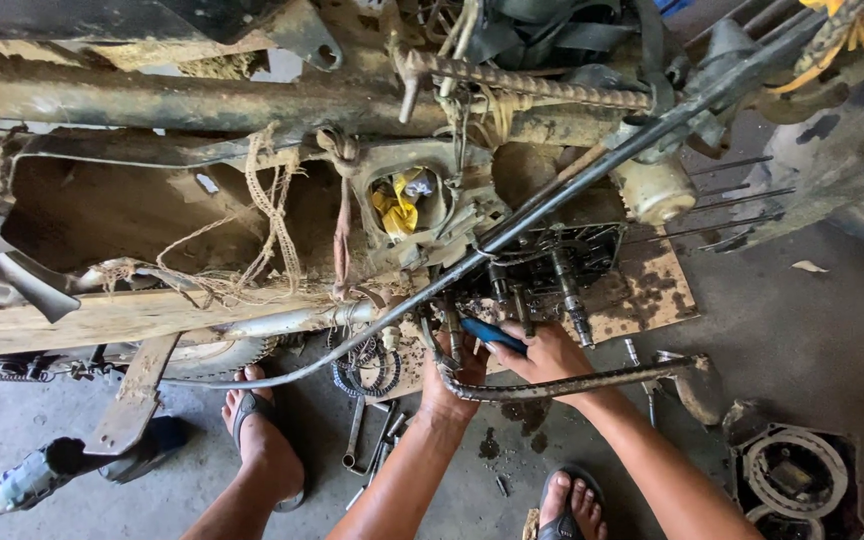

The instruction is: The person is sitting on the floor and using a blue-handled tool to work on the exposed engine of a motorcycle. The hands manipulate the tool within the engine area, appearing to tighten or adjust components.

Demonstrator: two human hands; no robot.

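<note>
A: Right hand (552,352) grips a blue-handled tool (493,335), working at the open engine gears (552,275) just past centre, toward one o'clock.

B: And the left hand (452,380)?

A: Pressed in at the casing; whether it's closed on anything, I can't tell.

B: Progress?

A: Cover's off, shafts bare and oily, nothing refitted. Chain (362,365) lies at seven o'clock, loose wrenches (367,450) below it.
</note>
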